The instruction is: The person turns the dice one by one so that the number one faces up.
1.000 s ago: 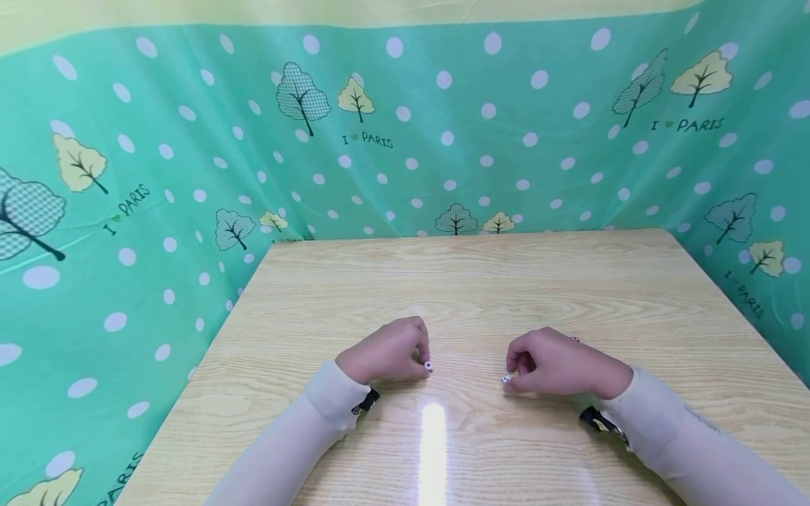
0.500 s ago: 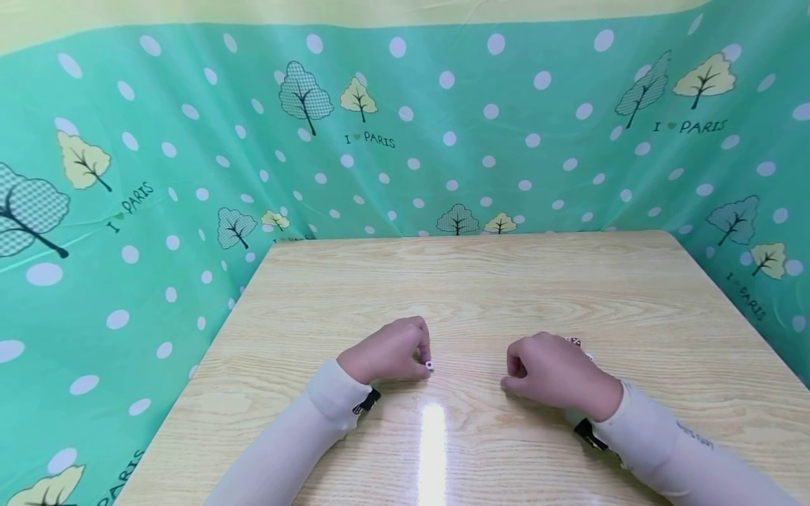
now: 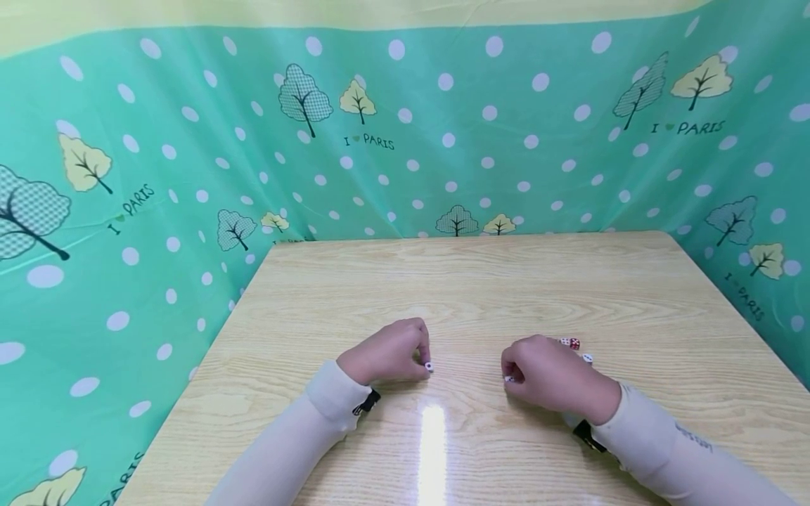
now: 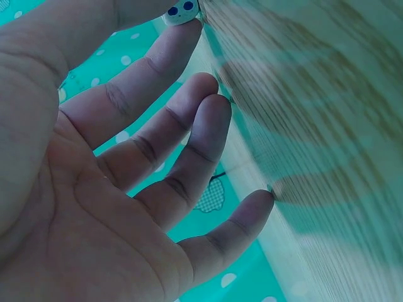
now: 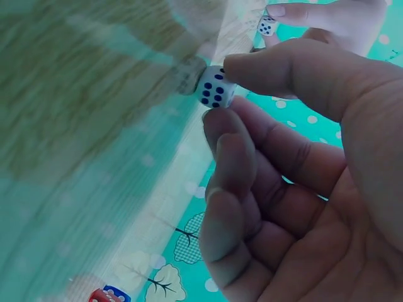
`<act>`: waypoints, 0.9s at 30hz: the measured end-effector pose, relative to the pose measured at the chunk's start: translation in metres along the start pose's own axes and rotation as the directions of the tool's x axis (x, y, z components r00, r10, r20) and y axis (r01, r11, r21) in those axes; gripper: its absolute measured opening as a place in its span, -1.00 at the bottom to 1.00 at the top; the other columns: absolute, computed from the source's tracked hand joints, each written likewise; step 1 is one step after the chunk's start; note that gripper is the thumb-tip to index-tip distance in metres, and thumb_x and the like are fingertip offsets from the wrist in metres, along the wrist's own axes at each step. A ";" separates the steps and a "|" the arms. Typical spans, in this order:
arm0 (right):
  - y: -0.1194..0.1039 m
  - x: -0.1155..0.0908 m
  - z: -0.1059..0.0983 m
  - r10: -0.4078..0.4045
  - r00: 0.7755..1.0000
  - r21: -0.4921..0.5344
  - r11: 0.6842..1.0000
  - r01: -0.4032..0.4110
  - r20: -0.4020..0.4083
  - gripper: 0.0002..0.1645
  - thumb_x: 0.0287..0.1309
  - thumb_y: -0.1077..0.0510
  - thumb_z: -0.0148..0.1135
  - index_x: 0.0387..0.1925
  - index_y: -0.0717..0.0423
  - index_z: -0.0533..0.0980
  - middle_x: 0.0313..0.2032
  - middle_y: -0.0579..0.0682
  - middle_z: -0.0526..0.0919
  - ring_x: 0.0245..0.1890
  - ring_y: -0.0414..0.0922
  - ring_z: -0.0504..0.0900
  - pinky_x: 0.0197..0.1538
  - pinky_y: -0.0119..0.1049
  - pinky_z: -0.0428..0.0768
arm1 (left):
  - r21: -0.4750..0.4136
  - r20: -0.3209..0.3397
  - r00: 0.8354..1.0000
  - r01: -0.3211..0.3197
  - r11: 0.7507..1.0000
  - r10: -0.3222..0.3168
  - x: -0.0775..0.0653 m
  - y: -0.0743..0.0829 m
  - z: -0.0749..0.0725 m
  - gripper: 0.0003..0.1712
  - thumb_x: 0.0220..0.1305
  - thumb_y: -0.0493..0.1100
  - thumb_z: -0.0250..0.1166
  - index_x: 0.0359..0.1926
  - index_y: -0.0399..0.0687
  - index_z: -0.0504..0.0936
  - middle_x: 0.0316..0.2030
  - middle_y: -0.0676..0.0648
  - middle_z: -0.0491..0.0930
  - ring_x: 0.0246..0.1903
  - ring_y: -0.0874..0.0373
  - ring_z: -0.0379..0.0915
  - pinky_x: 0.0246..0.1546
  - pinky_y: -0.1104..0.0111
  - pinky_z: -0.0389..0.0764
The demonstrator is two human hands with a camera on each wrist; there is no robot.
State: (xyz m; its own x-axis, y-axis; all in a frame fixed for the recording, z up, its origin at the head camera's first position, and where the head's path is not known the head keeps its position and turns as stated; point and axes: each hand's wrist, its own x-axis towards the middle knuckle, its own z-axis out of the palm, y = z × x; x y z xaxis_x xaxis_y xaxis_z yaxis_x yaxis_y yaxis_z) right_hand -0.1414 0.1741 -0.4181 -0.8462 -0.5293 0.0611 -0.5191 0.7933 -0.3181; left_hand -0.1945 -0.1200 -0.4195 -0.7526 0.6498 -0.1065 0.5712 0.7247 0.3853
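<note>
On the left of the wooden table, my left hand (image 3: pixel 389 351) pinches a small white die (image 3: pixel 429 367) between thumb and fingertip. In the left wrist view that die (image 4: pixel 182 11) shows dark blue pips at the top edge, and the other fingers extend toward the tabletop. Across a gap to the right, my right hand (image 3: pixel 552 371) pinches another white die (image 5: pixel 214 88) at the table surface, its face of six blue pips toward the wrist camera. Thumb and fingers hide much of it in the head view.
Just beyond the right hand lie a red die (image 3: pixel 574 344), a white one beside it, and another white die (image 3: pixel 587 358) nearer the wrist. A blue die (image 5: pixel 117 294) shows in the right wrist view. Green patterned cloth (image 3: pixel 405 126) walls in the table (image 3: pixel 354 281).
My right hand has turned, uncovering the dice behind it; its die, hidden half a second ago, shows again at the fingertips. The left hand stays in place with its die.
</note>
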 end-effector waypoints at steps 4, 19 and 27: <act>-0.001 0.001 0.000 -0.036 0.999 0.026 0.999 0.037 -0.010 -0.75 0.03 0.22 0.44 -0.55 -0.19 0.56 -0.59 -0.33 0.48 -0.57 -0.39 0.36 -0.44 -0.45 0.41 | -0.008 0.005 1.000 0.015 1.000 -0.015 -0.001 0.000 -0.001 -0.83 0.14 -0.12 0.54 -0.47 0.17 0.68 -0.20 0.18 0.51 -0.23 0.28 0.43 -0.11 0.42 0.52; 0.012 0.008 -0.003 -0.095 0.995 0.252 0.964 0.085 0.026 -0.75 0.09 0.19 0.47 -0.48 -0.25 0.61 -0.54 -0.34 0.56 -0.52 -0.36 0.47 -0.40 -0.43 0.51 | -0.005 -0.001 1.000 0.028 1.000 -0.028 -0.002 -0.002 -0.004 -0.84 0.14 -0.12 0.53 -0.46 0.16 0.68 -0.21 0.17 0.51 -0.25 0.29 0.43 -0.12 0.42 0.52; 0.025 0.008 0.001 -0.046 0.997 0.287 0.958 0.028 0.056 -0.78 0.08 0.13 0.51 -0.44 -0.31 0.64 -0.52 -0.33 0.57 -0.54 -0.34 0.48 -0.53 -0.43 0.41 | -0.001 0.000 1.000 0.006 1.000 -0.006 0.000 0.002 -0.001 -0.83 0.12 -0.13 0.54 -0.48 0.17 0.69 -0.22 0.19 0.51 -0.23 0.29 0.44 -0.09 0.43 0.53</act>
State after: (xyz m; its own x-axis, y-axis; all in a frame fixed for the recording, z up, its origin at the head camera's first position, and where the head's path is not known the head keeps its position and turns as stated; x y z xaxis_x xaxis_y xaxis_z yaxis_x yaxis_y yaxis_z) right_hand -0.1610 0.1897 -0.4268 -0.8135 -0.5812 0.0225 -0.4863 0.6584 -0.5745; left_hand -0.1937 -0.1191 -0.4181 -0.7557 0.6458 -0.1091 0.5667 0.7282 0.3854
